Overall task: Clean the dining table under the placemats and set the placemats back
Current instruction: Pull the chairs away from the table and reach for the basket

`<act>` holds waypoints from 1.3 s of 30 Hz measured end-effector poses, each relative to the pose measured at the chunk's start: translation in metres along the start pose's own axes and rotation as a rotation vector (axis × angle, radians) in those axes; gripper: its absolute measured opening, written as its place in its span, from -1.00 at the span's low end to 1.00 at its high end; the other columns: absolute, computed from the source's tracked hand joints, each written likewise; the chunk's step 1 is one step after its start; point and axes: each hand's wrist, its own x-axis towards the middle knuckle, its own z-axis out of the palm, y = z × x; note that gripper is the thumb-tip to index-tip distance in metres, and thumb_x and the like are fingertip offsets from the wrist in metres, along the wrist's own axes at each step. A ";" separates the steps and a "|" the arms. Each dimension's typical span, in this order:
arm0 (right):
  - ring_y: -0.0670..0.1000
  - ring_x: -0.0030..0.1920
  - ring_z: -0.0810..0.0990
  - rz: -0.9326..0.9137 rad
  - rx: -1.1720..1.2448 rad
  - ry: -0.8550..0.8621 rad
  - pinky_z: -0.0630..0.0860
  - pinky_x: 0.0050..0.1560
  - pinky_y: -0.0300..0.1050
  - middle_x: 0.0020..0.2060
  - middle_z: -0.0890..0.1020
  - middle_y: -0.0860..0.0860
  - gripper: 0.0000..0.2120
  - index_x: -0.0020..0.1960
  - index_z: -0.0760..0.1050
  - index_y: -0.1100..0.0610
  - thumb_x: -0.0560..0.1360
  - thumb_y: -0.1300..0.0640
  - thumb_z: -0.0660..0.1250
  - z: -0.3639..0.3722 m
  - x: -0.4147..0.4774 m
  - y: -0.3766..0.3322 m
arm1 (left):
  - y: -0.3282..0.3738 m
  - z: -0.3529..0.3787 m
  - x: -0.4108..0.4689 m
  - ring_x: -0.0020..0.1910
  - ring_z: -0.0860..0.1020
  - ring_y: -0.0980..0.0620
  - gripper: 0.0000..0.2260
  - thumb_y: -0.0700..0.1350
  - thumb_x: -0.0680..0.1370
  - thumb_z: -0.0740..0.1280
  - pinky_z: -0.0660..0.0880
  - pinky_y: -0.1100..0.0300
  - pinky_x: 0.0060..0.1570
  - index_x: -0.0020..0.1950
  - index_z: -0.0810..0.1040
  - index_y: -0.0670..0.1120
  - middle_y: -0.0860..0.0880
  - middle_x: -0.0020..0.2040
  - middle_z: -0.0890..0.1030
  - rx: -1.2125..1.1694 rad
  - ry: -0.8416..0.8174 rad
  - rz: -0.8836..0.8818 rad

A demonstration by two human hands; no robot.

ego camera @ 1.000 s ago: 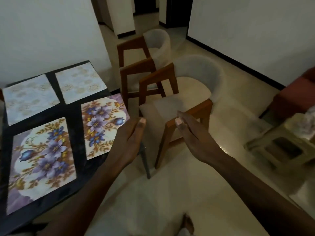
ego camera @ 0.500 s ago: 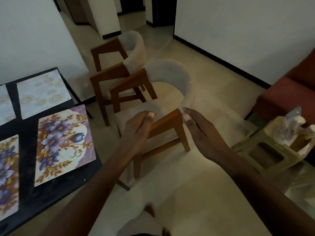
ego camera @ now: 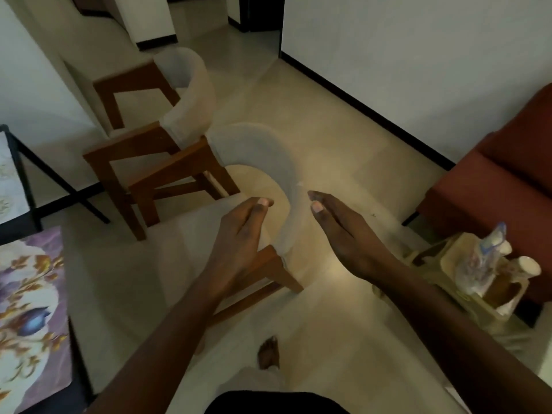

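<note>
Where it lies at the lower left, cut off by the frame's edge, the floral placemat [ego camera: 30, 309] sits flat on the dark dining table [ego camera: 79, 372]. Its long side runs away from the person along the table's edge. A pale placemat [ego camera: 7, 180] lies beyond it. Off the table, the left hand [ego camera: 239, 243] and right hand [ego camera: 343, 234] hover over the nearer chair [ego camera: 257, 150], fingers relaxed and holding nothing. A cluttered stool [ego camera: 442, 264] stands to the right.

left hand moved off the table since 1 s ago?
Yes. Left hand moved right, from the edge of the floral placemat to over the near chair.
</note>
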 end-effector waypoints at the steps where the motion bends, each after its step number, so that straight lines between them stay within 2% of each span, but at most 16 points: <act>1: -0.26 0.44 0.42 0.003 0.008 0.003 0.38 0.43 -0.20 0.48 0.48 -0.19 -0.45 0.57 0.35 -0.11 0.68 -0.32 0.05 -0.008 0.018 0.003 | 0.002 0.006 0.018 0.21 0.57 0.30 -0.69 0.07 0.75 0.16 0.48 0.20 0.26 0.32 0.65 0.06 0.31 0.14 0.63 -0.002 0.004 0.004; 5: -0.23 0.41 0.47 0.029 0.036 -0.011 0.43 0.42 -0.14 0.44 0.52 -0.18 -0.47 0.55 0.39 -0.11 0.68 -0.31 0.06 -0.031 0.076 0.017 | 0.007 0.020 0.078 0.24 0.57 0.28 -0.68 0.05 0.76 0.15 0.48 0.20 0.26 0.33 0.65 0.02 0.26 0.15 0.64 0.013 0.018 -0.003; 8: -0.31 0.41 0.43 0.024 0.061 -0.057 0.38 0.40 -0.22 0.44 0.50 -0.23 -0.52 0.53 0.40 -0.13 0.69 -0.27 0.09 -0.049 0.123 0.036 | 0.007 0.031 0.120 0.15 0.59 0.31 -0.67 0.04 0.76 0.15 0.50 0.40 0.08 0.34 0.65 -0.01 0.19 0.16 0.66 0.022 0.054 -0.014; 9: -0.33 0.41 0.42 0.026 0.067 -0.078 0.36 0.40 -0.25 0.45 0.49 -0.24 -0.53 0.54 0.39 -0.14 0.69 -0.26 0.09 -0.055 0.139 0.043 | 0.006 0.034 0.132 0.12 0.59 0.32 -0.67 0.05 0.76 0.16 0.50 0.41 0.05 0.33 0.65 -0.01 0.17 0.16 0.67 0.018 0.077 -0.026; 11: -0.37 0.42 0.39 0.028 0.075 -0.127 0.33 0.41 -0.26 0.45 0.48 -0.27 -0.53 0.54 0.39 -0.15 0.69 -0.27 0.09 -0.066 0.171 0.060 | 0.002 0.040 0.152 0.08 0.61 0.32 -0.68 0.07 0.76 0.15 0.53 0.27 0.10 0.29 0.66 0.04 0.15 0.10 0.70 0.035 0.134 -0.048; 13: -0.38 0.42 0.38 0.002 0.047 -0.198 0.32 0.42 -0.26 0.46 0.47 -0.28 -0.52 0.54 0.39 -0.15 0.69 -0.28 0.09 -0.079 0.205 0.078 | -0.005 0.048 0.171 0.12 0.60 0.33 -0.69 0.09 0.75 0.14 0.52 0.18 0.20 0.25 0.66 0.10 0.22 0.06 0.70 0.048 0.214 -0.091; 16: -0.37 0.42 0.38 -0.044 0.033 -0.294 0.31 0.41 -0.27 0.45 0.48 -0.28 -0.51 0.53 0.40 -0.16 0.68 -0.29 0.09 -0.097 0.257 0.099 | -0.011 0.065 0.195 0.19 0.58 0.33 -0.73 0.13 0.74 0.15 0.50 0.13 0.27 0.18 0.65 0.24 0.27 0.14 0.67 0.047 0.348 -0.178; 19: -0.31 0.43 0.39 -0.103 -0.003 -0.440 0.30 0.39 -0.29 0.47 0.46 -0.25 -0.48 0.56 0.38 -0.14 0.67 -0.29 0.09 -0.118 0.307 0.111 | -0.003 0.092 0.221 0.14 0.59 0.33 -0.73 0.12 0.74 0.15 0.50 0.11 0.25 0.07 0.65 0.32 0.33 0.10 0.68 -0.009 0.493 -0.265; 21: -0.27 0.45 0.38 -0.146 -0.030 -0.541 0.30 0.38 -0.30 0.49 0.44 -0.23 -0.46 0.57 0.35 -0.12 0.67 -0.30 0.08 -0.134 0.335 0.117 | 0.005 0.114 0.238 0.09 0.60 0.36 -0.72 0.11 0.75 0.14 0.51 0.12 0.20 0.07 0.66 0.28 0.36 0.05 0.68 -0.068 0.585 -0.295; 24: -0.25 0.48 0.37 -0.215 -0.064 -0.656 0.31 0.42 -0.25 0.52 0.43 -0.20 -0.44 0.59 0.33 -0.10 0.67 -0.30 0.08 -0.155 0.382 0.127 | 0.020 0.149 0.271 0.08 0.61 0.36 -0.72 0.10 0.75 0.14 0.52 0.14 0.19 0.10 0.66 0.24 0.27 0.06 0.70 -0.127 0.712 -0.313; 28: -0.19 0.49 0.37 -0.263 -0.084 -0.742 0.31 0.47 -0.17 0.53 0.42 -0.17 -0.44 0.60 0.32 -0.10 0.67 -0.30 0.08 -0.158 0.437 0.130 | 0.026 0.173 0.304 0.13 0.61 0.29 -0.70 0.10 0.75 0.15 0.53 0.13 0.21 0.22 0.67 0.13 0.18 0.14 0.70 -0.127 0.795 -0.324; 30: -0.18 0.50 0.38 -0.299 -0.096 -0.782 0.32 0.47 -0.14 0.54 0.42 -0.16 -0.45 0.60 0.32 -0.10 0.68 -0.29 0.08 -0.150 0.460 0.130 | 0.027 0.175 0.316 0.12 0.61 0.30 -0.72 0.09 0.75 0.14 0.52 0.16 0.16 0.18 0.66 0.16 0.21 0.10 0.70 -0.121 0.836 -0.332; 33: -0.24 0.47 0.38 -0.362 -0.111 -0.870 0.30 0.37 -0.31 0.52 0.43 -0.19 -0.47 0.59 0.33 -0.08 0.69 -0.25 0.09 -0.136 0.490 0.125 | 0.025 0.172 0.329 0.04 0.61 0.35 -0.71 0.05 0.76 0.13 0.48 0.23 0.06 0.03 0.63 0.22 0.34 -0.02 0.68 -0.125 0.921 -0.353; 35: -0.34 0.41 0.38 -0.406 -0.140 -0.919 0.25 0.28 -0.47 0.49 0.43 -0.24 -0.49 0.59 0.34 -0.08 0.70 -0.23 0.10 -0.124 0.512 0.119 | 0.021 0.169 0.333 0.01 0.61 0.33 -0.69 0.04 0.76 0.13 0.49 0.22 0.04 -0.02 0.63 0.25 0.36 -0.04 0.68 -0.141 1.000 -0.368; 37: -0.51 0.28 0.37 -0.449 -0.165 -0.961 0.24 0.19 -0.61 0.43 0.44 -0.28 -0.51 0.58 0.35 -0.08 0.71 -0.21 0.11 -0.110 0.535 0.111 | 0.010 0.162 0.334 0.03 0.62 0.26 -0.71 0.09 0.75 0.13 0.55 0.13 0.12 0.04 0.64 0.26 0.27 0.01 0.70 -0.153 1.094 -0.392; 39: -0.63 0.19 0.32 -0.475 -0.186 -1.009 0.26 0.10 -0.66 0.36 0.43 -0.33 -0.54 0.57 0.36 -0.09 0.71 -0.19 0.12 -0.096 0.557 0.103 | -0.003 0.156 0.331 0.15 0.61 0.20 -0.70 0.14 0.74 0.12 0.55 0.01 0.27 0.20 0.65 0.17 0.16 0.16 0.69 -0.167 1.174 -0.439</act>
